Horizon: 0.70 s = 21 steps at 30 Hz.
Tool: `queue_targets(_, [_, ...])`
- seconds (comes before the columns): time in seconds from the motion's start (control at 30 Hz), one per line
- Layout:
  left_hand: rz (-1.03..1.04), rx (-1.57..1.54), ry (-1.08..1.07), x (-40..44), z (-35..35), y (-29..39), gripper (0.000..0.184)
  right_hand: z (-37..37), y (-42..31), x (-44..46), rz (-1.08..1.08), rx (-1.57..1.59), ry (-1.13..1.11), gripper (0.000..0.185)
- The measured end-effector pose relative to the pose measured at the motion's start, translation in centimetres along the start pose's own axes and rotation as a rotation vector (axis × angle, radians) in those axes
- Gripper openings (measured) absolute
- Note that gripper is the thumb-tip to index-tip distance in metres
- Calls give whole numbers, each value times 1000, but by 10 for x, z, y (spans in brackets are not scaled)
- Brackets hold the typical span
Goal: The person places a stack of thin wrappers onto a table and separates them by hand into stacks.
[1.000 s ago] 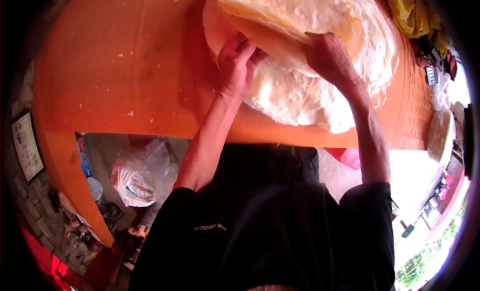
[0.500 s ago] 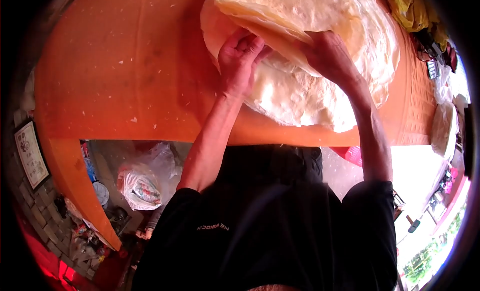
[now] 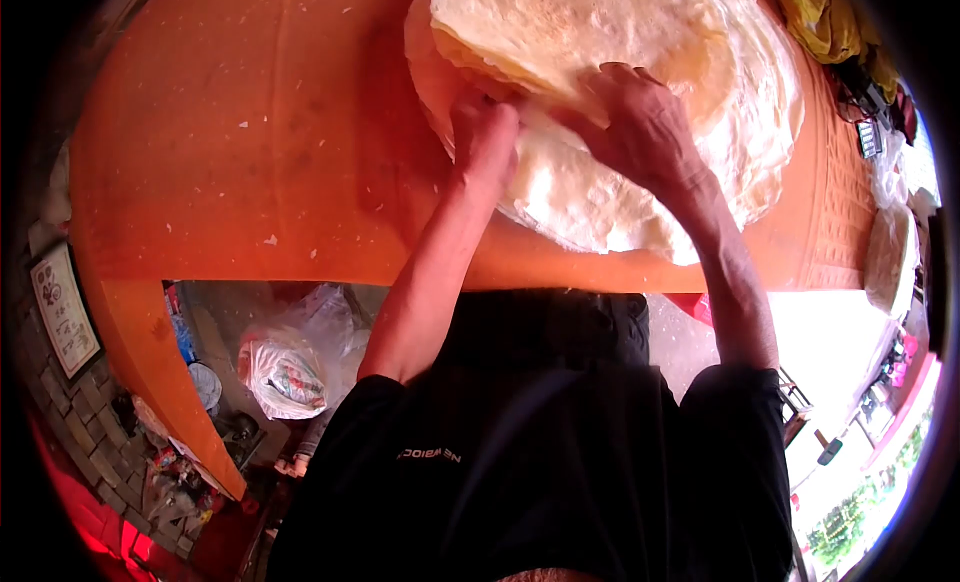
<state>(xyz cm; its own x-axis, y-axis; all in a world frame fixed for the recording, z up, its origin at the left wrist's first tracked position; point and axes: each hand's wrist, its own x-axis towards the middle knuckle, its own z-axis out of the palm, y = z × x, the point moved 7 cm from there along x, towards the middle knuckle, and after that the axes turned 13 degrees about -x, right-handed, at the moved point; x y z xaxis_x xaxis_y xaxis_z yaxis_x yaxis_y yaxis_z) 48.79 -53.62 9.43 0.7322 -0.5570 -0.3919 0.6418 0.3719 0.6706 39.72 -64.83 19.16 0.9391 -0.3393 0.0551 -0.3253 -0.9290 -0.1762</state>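
Note:
A pile of large, thin, round pale sheets [image 3: 760,112] lies on the orange table [image 3: 220,162]. The near edge of the upper layers is lifted and folded back. My left hand [image 3: 485,132] is at the left front of that edge, fingers curled in, blurred and partly hidden under the sheet. My right hand [image 3: 640,122] is bent over the raised edge, its fingers closed on the upper sheet, with the thumb side pointing toward my left hand.
A white plastic bag [image 3: 285,377] sits on the floor below the table. Yellow cloth [image 3: 820,22] lies at the upper right, near a clear bag [image 3: 885,177]. A framed paper [image 3: 65,307] is at the far left.
The raised edge has dropped lower. My left hand has turned, its fingers now tucked down toward the sheets. My right hand has shifted slightly left, its back now more visible.

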Motion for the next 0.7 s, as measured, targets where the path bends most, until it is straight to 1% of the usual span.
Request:
queue_targets(0.03, [-96,-118,46,-4,1,-7,35,-4,-10,-2,-25,15,66,46])
queue_targets(0.07, [-145,-96,-23,-1,5,-10,32,0,-14,-4,2,-22,96,60])
queue_targets(0.1, [-149,-94,-27,0,6,-12,32,0,-16,-4,60,-57,94,44])
queue_targets(0.17, [-194,-214,-79,-3,14,-13,28,5,-14,-4,145,-106,113,24])
queue_targets(0.2, [-195,-212,-78,-8,19,-11,28,2,-16,-6,146,-104,113,24])
queue_targets(0.27, [-194,-212,-154,-26,35,-8,28,-14,-15,-16,203,-155,8,17])
queue_targets(0.3, [-217,-219,-219,-34,38,-11,32,-35,-17,-22,181,-150,72,11])
queue_targets(0.37, [-254,-394,-213,-68,58,-2,33,-61,-2,-30,212,-46,-61,10])
queue_targets(0.4, [-300,-378,-208,-77,53,-11,34,-79,11,-27,215,-81,-86,11])
queue_targets(0.43, [-349,-361,-201,-85,44,-21,35,-91,27,-23,195,17,-11,12])
queue_targets(0.5, [-357,-334,-190,-92,33,-26,34,-115,59,-16,148,222,151,15])
queue_targets(0.53, [-363,-301,-130,-91,22,-29,34,-126,73,-12,117,327,239,15])
queue_targets(0.57, [-365,-267,-73,-88,15,-32,34,-147,88,-9,209,219,296,19])
queue_targets(0.6, [-319,-244,-28,-86,9,-31,35,-170,98,-7,299,117,345,25])
queue_targets(0.67, [-346,-232,-15,-82,-16,-39,36,-218,113,-1,470,-89,451,42])
queue_targets(0.7, [-374,-218,1,-80,-22,-39,36,-235,107,-2,447,-102,482,45])
